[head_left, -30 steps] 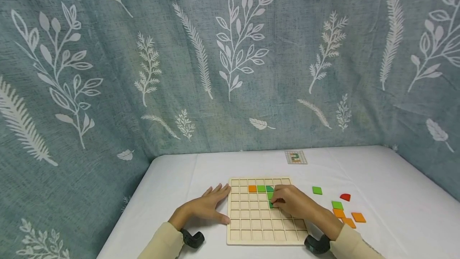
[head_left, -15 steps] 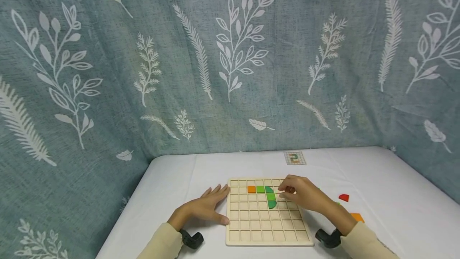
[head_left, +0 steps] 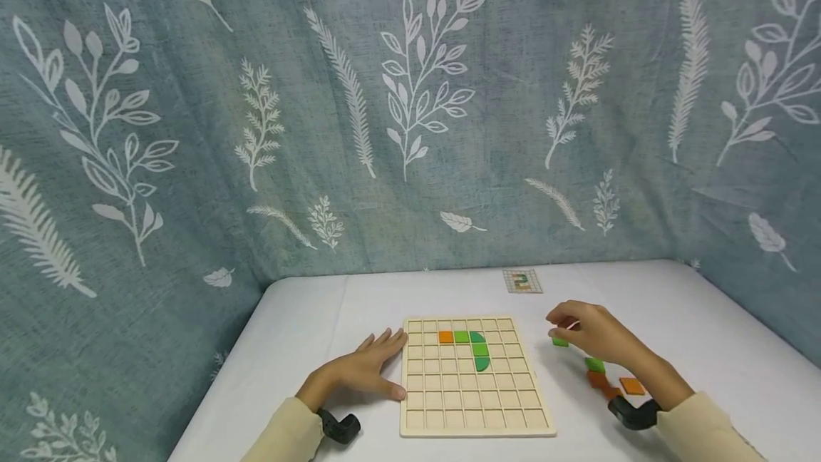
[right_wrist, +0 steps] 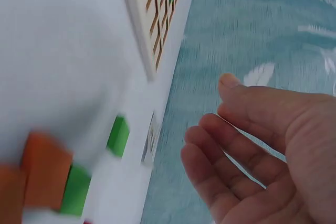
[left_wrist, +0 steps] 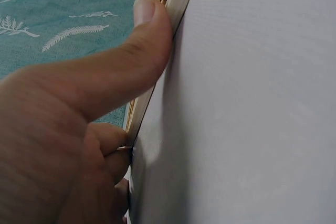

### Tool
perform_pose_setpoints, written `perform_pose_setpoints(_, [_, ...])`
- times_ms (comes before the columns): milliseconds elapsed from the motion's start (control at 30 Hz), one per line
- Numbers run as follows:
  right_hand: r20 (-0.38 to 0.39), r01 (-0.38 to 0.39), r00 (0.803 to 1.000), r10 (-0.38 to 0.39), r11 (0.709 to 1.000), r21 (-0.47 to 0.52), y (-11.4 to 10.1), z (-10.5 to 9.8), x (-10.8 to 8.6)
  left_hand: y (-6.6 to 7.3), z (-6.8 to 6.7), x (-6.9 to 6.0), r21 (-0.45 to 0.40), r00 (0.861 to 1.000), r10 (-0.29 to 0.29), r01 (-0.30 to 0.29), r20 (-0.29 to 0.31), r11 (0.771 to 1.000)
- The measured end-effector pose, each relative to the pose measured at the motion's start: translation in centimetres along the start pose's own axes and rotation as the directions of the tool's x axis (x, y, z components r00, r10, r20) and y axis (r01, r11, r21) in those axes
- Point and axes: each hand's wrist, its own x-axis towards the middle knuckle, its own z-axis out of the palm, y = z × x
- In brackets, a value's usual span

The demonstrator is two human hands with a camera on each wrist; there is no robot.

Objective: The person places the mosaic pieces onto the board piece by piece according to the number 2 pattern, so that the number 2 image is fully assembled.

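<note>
My left hand [head_left: 362, 369] lies with straight fingers along the left edge of a wooden grid board [head_left: 474, 419]; in the left wrist view its thumb touches the rim. On the board sit an orange square tile [head_left: 445, 337], a green square tile [head_left: 462, 337], a dark green rounded tile [head_left: 477, 337], another green square below, then a second dark green rounded tile [head_left: 482, 364]. Off the board's right side, my right hand [head_left: 593, 332] hovers over a loose green tile [head_left: 561, 342]. Its fingers are loosely bent, and the right wrist view shows nothing between them.
Right of the board lie another green tile [head_left: 595, 364] and several orange tiles [head_left: 631, 386], partly behind the right forearm. A small pattern card [head_left: 522, 281] lies at the back of the white table. A patterned curtain [head_left: 410, 127] hangs behind.
My right hand has let go of the lower dark green rounded tile on the board and moved right, to above the loose green tile. The left hand stays put.
</note>
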Motion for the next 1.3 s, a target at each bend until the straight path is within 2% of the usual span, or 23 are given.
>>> perform_pose_setpoints(200, [0.017,-0.079,0.997,0.079,0.997,0.026,2.1,-0.3,-0.4,-0.1,-0.1,-0.1,-0.008,1.0,0.01,-0.01,-0.001,1.0])
perform_pose_setpoints(500, [0.024,-0.119,0.993,0.118,0.992,0.038,4.1,0.5,-0.7,0.2,-0.1,0.0,-0.005,1.0,0.011,-0.011,0.023,1.0])
perform_pose_setpoints(733, [0.043,-0.115,0.993,0.113,0.992,0.045,4.7,1.4,-0.3,0.2,-0.3,-0.1,0.011,1.0,0.016,-0.016,0.004,1.0])
perform_pose_setpoints(933, [0.047,-0.139,0.989,0.138,0.99,0.034,4.7,1.9,-0.2,0.2,-0.2,-0.1,0.008,1.0,0.014,-0.014,0.008,1.0])
perform_pose_setpoints(1300, [0.014,-0.07,0.997,0.071,0.997,-0.044,5.1,2.8,-0.1,0.2,-0.2,-0.1,0.003,1.0,0.002,-0.002,0.006,1.0])
